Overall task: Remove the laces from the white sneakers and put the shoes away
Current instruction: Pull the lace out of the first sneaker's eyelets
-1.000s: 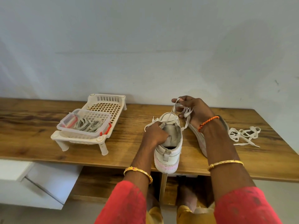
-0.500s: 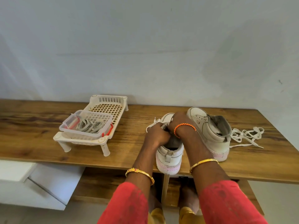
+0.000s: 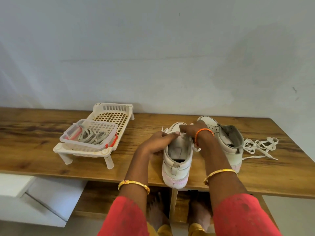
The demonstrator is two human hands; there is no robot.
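Near sneaker (image 3: 176,160): white high-top, heel toward the camera and overhanging the front edge of the wooden table (image 3: 34,133). Sole rim tinged pink, grey pull tab at heel, dark inside. Lace (image 3: 196,147) partly threaded, loose ends at the tongue.

Left hand (image 3: 156,145): against the shoe's left side, fingers extended to the tongue area, touching the upper; relaxed, not curled round it.

Right hand (image 3: 191,130): over the tongue, fingers bent down at the lace; whether it pinches the lace, cannot tell.

Second sneaker (image 3: 225,142): just right of the first, behind the right wrist, upright, no lace visible, grey collar.

Loose lace (image 3: 259,148): white, tangled on the table right of the second sneaker.

White slatted rack (image 3: 109,116) stands at left.
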